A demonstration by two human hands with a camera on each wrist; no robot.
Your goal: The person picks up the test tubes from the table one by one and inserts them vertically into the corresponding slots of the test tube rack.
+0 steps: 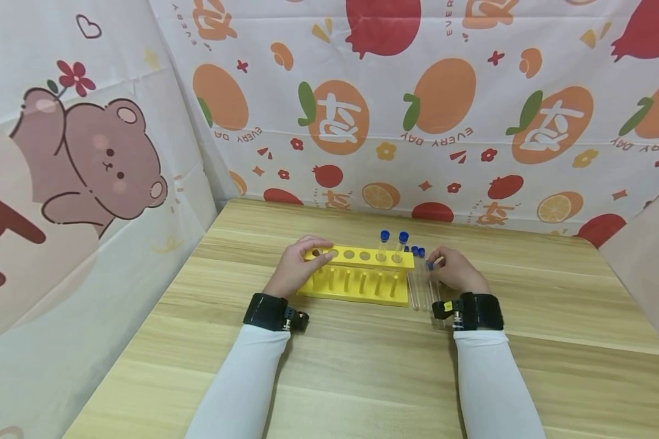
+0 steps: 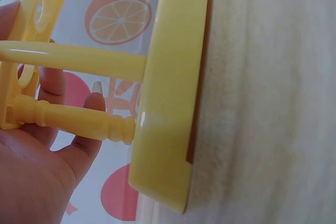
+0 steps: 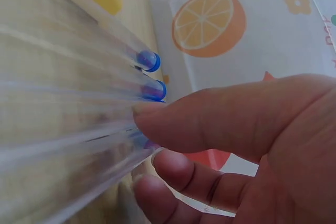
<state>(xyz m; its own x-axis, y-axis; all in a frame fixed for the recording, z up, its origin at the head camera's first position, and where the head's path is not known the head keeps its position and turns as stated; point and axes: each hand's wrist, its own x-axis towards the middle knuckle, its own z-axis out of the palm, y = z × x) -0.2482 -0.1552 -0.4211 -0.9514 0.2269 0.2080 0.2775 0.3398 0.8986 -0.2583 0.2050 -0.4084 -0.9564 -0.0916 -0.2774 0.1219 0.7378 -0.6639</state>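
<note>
A yellow test tube rack (image 1: 354, 263) stands on the table, with two blue-capped test tubes (image 1: 383, 245) upright in its right-hand holes. At the rack's left end, my left hand (image 1: 298, 268) grips the top plate, thumb in front; the left wrist view shows fingers behind the end post (image 2: 73, 119). To the right of the rack, several clear test tubes (image 1: 415, 283) with blue caps lie side by side on the table. My right hand (image 1: 458, 271) pinches the rightmost tube (image 1: 435, 291) close to its cap, which the thumb (image 3: 184, 121) partly hides in the right wrist view.
The wood-grain table (image 1: 362, 366) runs back to a fruit-printed cloth (image 1: 384, 171). Another cloth with a bear print (image 1: 110, 158) hangs along the left side. Both wrists wear black camera straps (image 1: 480, 311).
</note>
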